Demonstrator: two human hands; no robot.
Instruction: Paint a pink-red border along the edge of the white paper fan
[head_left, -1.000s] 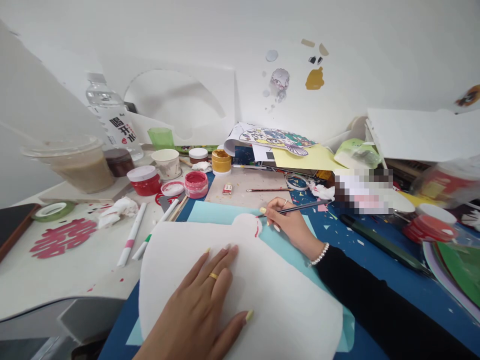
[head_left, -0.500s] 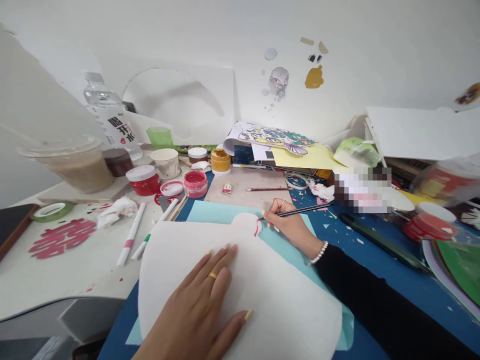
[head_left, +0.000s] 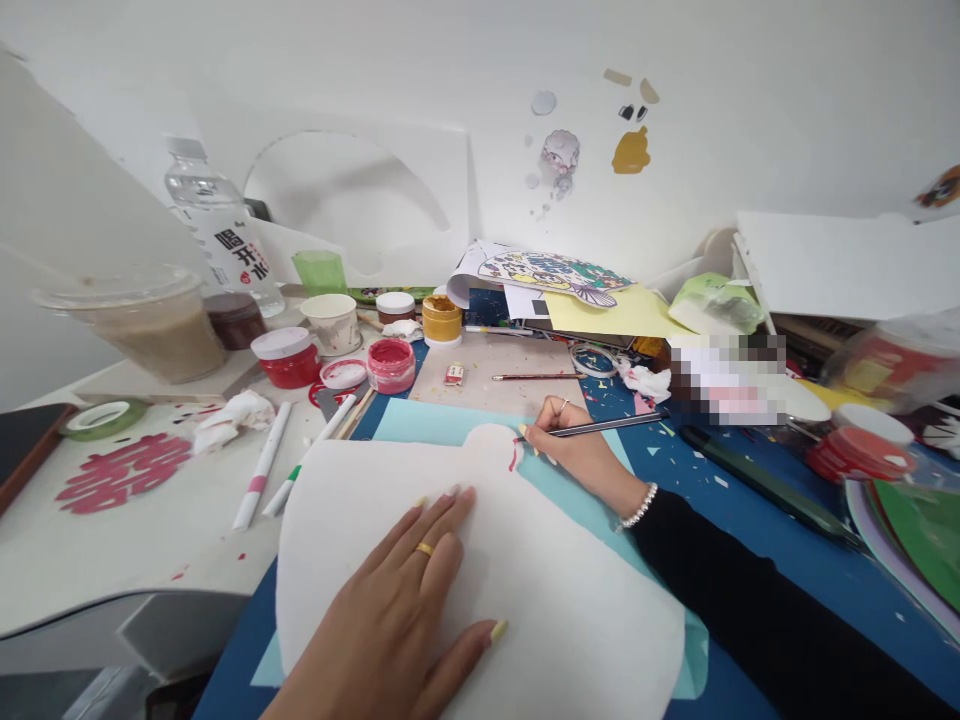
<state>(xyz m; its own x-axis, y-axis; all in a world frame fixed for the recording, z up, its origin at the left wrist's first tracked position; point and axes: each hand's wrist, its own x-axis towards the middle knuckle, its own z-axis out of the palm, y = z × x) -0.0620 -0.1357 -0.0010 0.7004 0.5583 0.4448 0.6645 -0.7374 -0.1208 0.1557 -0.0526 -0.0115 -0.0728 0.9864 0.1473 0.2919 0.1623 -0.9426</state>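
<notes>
A large white cut-out board (head_left: 555,600) with a rounded knob at its far end lies in front of me. My left hand (head_left: 405,570) rests flat on it, fingers stretched out and a gold ring on one. Between the fingertips of my right hand (head_left: 574,440) is a thin dark paintbrush (head_left: 607,426). Its tip is at the right edge of the knob, beside a short red paint stroke (head_left: 513,460). Light blue paper (head_left: 427,420) shows under the board. An open jar of red paint (head_left: 391,367) stands beyond the board, left of the knob.
To the left are a closed red paint jar (head_left: 285,358), a paper cup (head_left: 330,325), white markers (head_left: 262,468), a drink cup (head_left: 142,330) and a water bottle (head_left: 217,225). A yellow paint jar (head_left: 442,321) stands behind. On the right lies a dark green cutter (head_left: 765,488).
The paintbrush's back end has dipped slightly, while its tip stays near the red stroke. My left hand is still on the board.
</notes>
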